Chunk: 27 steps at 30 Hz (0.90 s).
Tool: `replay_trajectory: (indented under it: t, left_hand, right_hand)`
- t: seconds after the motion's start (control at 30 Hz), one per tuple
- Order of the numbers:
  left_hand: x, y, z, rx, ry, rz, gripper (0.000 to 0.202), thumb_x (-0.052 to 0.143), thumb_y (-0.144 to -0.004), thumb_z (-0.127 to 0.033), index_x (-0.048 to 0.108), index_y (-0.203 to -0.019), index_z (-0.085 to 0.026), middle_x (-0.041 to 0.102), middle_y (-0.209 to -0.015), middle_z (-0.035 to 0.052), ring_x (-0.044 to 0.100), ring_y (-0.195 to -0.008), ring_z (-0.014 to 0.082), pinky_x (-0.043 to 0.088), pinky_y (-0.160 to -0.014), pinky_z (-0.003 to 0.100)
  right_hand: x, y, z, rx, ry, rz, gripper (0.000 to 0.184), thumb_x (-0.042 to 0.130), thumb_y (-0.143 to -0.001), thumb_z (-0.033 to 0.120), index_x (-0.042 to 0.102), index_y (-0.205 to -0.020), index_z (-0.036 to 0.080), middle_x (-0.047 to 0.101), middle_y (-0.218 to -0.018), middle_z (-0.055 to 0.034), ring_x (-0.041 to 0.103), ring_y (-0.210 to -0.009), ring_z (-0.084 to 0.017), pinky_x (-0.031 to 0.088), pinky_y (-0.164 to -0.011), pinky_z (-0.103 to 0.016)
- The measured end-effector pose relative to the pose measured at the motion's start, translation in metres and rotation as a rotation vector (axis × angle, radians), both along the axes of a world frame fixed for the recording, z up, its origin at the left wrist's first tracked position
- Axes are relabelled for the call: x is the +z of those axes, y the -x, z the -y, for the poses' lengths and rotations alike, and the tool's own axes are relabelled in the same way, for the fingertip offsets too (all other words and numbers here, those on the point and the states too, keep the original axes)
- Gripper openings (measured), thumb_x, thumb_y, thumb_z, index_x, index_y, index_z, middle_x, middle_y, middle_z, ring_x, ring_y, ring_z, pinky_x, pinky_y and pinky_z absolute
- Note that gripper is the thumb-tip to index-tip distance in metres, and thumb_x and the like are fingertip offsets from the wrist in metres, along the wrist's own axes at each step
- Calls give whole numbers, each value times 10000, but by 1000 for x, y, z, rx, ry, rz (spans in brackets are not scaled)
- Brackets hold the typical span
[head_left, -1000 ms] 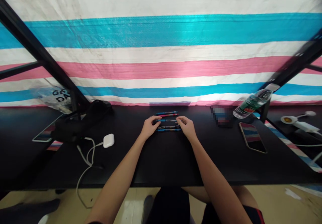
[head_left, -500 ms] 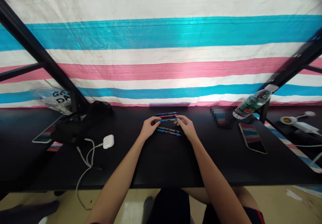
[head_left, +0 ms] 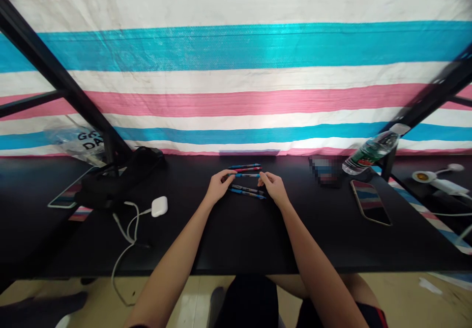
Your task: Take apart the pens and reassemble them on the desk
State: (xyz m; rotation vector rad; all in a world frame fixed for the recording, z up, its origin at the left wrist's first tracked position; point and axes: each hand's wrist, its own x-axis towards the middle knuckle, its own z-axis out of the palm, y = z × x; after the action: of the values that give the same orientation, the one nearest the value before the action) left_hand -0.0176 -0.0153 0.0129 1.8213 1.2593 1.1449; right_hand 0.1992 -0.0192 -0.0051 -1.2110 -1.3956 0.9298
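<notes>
Several pens lie side by side at the middle of the black table (head_left: 236,234). Both my hands hold one blue pen (head_left: 244,175) by its ends: my left hand (head_left: 217,186) pinches the left end and my right hand (head_left: 275,187) pinches the right end. Just beyond it lie two more pens (head_left: 245,167), one blue and one red. Nearer to me, between my hands, two blue pens (head_left: 248,192) lie slightly slanted.
On the left are a white earbud case (head_left: 159,206) with a white cable (head_left: 127,229), a black bag (head_left: 118,176), a tablet (head_left: 65,196) and a plastic bag (head_left: 79,141). On the right lie a water bottle (head_left: 371,152) and a phone (head_left: 369,201). A striped tarp (head_left: 236,72) hangs behind.
My hands took the blue pen by its ends and shifted it a little away from me, toward the far pair. The two near pens went from straight to slanted.
</notes>
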Motion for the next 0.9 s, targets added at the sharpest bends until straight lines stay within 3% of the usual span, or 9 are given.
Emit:
replay_trajectory:
  t: [0.13, 0.23, 0.43, 0.57, 0.67, 0.83, 0.9]
  left_hand:
    - [-1, 0, -1, 16, -29, 34, 296, 597, -800, -336, 667, -1051, -195, 666, -933, 41, 539, -662, 122, 429, -597, 240]
    - [-5, 0, -3, 60, 20, 94, 360, 552, -834, -407, 633, -1100, -177, 667, -848, 44, 579, -704, 146, 458, -640, 253]
    - [-9, -1, -5, 47, 37, -3, 419, 404, -897, -469, 621, -698, -171, 622, -652, 24, 564, -636, 147, 448, -639, 262]
    - [-7, -2, -3, 23, -30, -10, 234, 508, -851, -377, 631, -900, -183, 631, -775, 19, 555, -682, 137, 421, -596, 233]
    - [-6, -2, -2, 58, -55, -3, 264, 532, -839, -346, 622, -1028, -185, 637, -877, 39, 562, -747, 148, 407, -581, 229]
    - [-7, -1, -2, 73, -64, -88, 346, 423, -903, -405, 652, -789, -171, 625, -765, 37, 530, -659, 142, 416, -630, 258]
    - [-7, -1, -2, 49, -67, -91, 295, 450, -890, -390, 650, -846, -177, 619, -766, 27, 520, -637, 132, 411, -602, 245]
  right_hand:
    - [1, 0, 0, -17, 1, -24, 433, 541, -776, 607, 600, -618, 208, 626, -573, -32, 573, -586, -176, 454, -607, -301]
    - [2, -1, -1, -34, -8, -71, 413, 553, -774, 594, 608, -632, 210, 624, -583, -30, 560, -591, -171, 455, -611, -301]
    - [0, -2, -2, -8, 1, -56, 432, 543, -769, 613, 614, -632, 209, 629, -606, -34, 560, -600, -171, 459, -619, -305]
    - [-2, -2, -4, -31, 1, -74, 437, 544, -770, 613, 608, -629, 204, 618, -592, -30, 552, -591, -165, 445, -602, -294]
    - [-1, -1, -3, -42, -2, -95, 426, 547, -777, 598, 601, -631, 202, 609, -589, -25, 545, -586, -159, 443, -599, -288]
    - [2, -1, -1, -60, -16, -92, 424, 553, -766, 606, 614, -649, 203, 620, -609, -24, 551, -596, -160, 455, -613, -294]
    - [2, -1, -1, -78, -15, -97, 425, 562, -756, 611, 619, -656, 202, 625, -620, -25, 558, -607, -163, 459, -616, -296]
